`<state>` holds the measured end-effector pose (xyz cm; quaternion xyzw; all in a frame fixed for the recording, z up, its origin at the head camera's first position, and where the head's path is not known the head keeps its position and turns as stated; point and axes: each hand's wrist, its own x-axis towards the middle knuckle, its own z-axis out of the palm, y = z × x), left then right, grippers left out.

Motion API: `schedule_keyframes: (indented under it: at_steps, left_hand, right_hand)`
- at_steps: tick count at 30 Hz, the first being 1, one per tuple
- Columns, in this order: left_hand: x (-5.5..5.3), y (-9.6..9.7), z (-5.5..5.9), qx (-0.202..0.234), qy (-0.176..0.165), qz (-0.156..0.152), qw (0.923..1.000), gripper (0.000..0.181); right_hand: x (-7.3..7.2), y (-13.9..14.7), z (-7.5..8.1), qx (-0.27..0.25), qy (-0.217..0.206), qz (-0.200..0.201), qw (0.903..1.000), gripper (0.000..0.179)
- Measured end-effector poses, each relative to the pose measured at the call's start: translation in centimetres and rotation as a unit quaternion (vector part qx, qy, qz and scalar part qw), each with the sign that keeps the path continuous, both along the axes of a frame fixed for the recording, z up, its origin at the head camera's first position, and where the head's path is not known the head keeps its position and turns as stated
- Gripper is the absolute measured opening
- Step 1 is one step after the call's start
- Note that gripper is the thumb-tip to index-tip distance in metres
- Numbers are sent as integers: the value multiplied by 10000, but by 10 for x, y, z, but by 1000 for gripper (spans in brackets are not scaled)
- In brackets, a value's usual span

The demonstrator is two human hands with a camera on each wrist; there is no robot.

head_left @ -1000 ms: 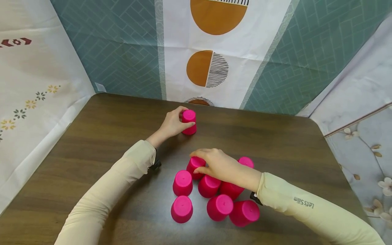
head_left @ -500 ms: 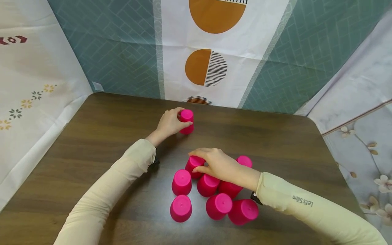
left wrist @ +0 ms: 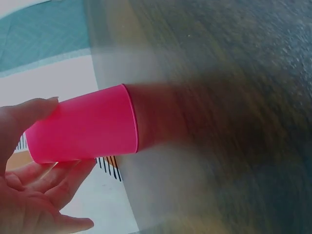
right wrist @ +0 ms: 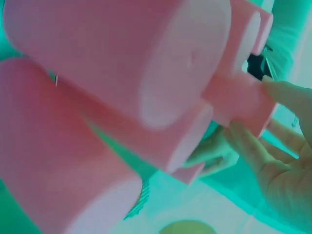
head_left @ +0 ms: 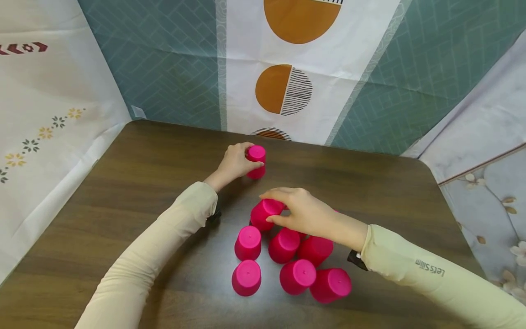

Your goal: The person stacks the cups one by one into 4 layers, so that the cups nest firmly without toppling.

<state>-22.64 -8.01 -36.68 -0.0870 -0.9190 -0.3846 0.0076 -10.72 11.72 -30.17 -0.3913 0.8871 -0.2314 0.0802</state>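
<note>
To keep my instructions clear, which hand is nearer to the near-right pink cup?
Right. The right hand is beyond and left of the near-right cup, holding another cup; the left hand is farther away, holding a separate cup toward the table's back.

From the head, looks forward and down, well behind and above the left hand (head_left: pixel 233 163) and right hand (head_left: pixel 307 211). From the left wrist, turned sideways, looks close past the left hand's pink cup (left wrist: pixel 87 126) to the cloth (left wrist: pixel 44 41) beyond; shares all three with the head view. From the right wrist, looks very near across cups (right wrist: pixel 112 48) beside the right hand; shares those with the head view.
</note>
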Motion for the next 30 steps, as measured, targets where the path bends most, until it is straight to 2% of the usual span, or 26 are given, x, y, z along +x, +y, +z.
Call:
schedule_keyframes:
  at_steps: [4,9,13,16,21,30]
  left_hand:
    - [-3,-2,1,-21,-35,28,10000,57]
    - [-3,-4,1,54,-258,159,9995,57]
    - [-3,-4,1,234,-242,183,9993,56]
    - [-4,-4,0,327,-107,168,9993,53]
    - [-1,-4,-2,404,62,103,9991,50]
    - [0,-4,-2,292,-83,200,9993,54]
  right_hand:
    - [-9,10,7,-149,61,91,9998,54]
    - [-22,27,14,-383,585,275,9972,55]
    - [-40,39,18,-719,878,182,9934,55]
    - [-58,46,15,-781,749,-17,9941,55]
    - [-84,57,0,-686,413,-464,9957,55]
    - [-115,59,-19,-750,-4,-817,9938,64]
